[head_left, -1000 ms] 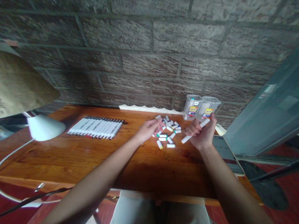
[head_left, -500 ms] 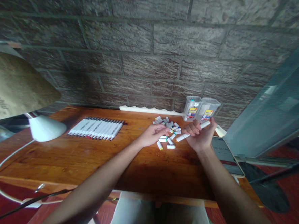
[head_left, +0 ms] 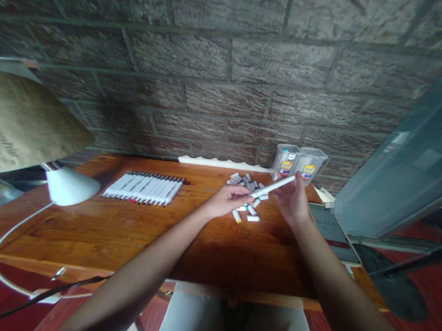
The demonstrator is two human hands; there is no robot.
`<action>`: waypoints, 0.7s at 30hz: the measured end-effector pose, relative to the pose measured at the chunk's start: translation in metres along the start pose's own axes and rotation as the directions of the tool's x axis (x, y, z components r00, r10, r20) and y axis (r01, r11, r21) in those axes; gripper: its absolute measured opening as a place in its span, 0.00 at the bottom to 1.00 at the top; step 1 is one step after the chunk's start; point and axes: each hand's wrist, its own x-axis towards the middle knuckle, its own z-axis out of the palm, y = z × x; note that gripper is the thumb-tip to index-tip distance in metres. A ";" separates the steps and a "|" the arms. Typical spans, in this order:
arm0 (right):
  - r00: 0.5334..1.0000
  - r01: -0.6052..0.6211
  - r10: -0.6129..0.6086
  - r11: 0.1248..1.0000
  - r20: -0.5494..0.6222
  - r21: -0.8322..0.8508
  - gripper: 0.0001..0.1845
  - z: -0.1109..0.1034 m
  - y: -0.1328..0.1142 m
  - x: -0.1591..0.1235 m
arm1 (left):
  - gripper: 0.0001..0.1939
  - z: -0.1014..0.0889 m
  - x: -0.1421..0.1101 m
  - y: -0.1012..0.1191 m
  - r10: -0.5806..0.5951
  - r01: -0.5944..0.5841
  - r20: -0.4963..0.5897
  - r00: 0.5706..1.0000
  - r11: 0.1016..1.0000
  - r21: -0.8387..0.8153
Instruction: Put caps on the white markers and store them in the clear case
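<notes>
A white marker [head_left: 276, 185] is held between my two hands above the desk, tilted up toward the right. My left hand [head_left: 230, 200] pinches its left end, where a cap may sit; the fingertips partly hide that end. My right hand [head_left: 293, 198] grips the right end, with thumb and fingers around an orange tip. Beneath and behind the hands lies a loose heap of short white marker caps [head_left: 252, 218] with coloured bands, several showing green or yellow.
Left on the wooden desk [head_left: 143, 235], a row of white markers [head_left: 143, 188] lies side by side. Two clear plastic cases [head_left: 310, 162] stand by the brick wall. A tablet [head_left: 332, 233] lies at the right edge, and a lamp [head_left: 70, 187] stands far left.
My right hand has turned the marker, bringing its left end to my left fingers. Earlier the marker lay across my right palm, apart from the left hand.
</notes>
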 end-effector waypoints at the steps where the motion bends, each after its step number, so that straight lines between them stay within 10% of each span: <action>1: 0.998 0.016 -0.018 0.999 -0.055 -0.033 0.22 -0.003 0.002 0.003 | 0.21 -0.003 0.002 -0.003 0.025 -0.026 -0.088 0.996 1.000 -0.006; 5: 0.991 0.048 -0.059 0.994 -0.121 -0.095 0.20 -0.008 0.007 0.007 | 0.21 -0.013 0.006 -0.007 0.088 -0.092 -0.280 0.956 0.996 -0.002; 21: 0.996 0.059 -0.063 0.997 -0.064 -0.058 0.16 -0.001 0.012 0.001 | 0.24 -0.010 0.005 0.008 0.005 -0.081 -0.374 0.927 0.979 -0.187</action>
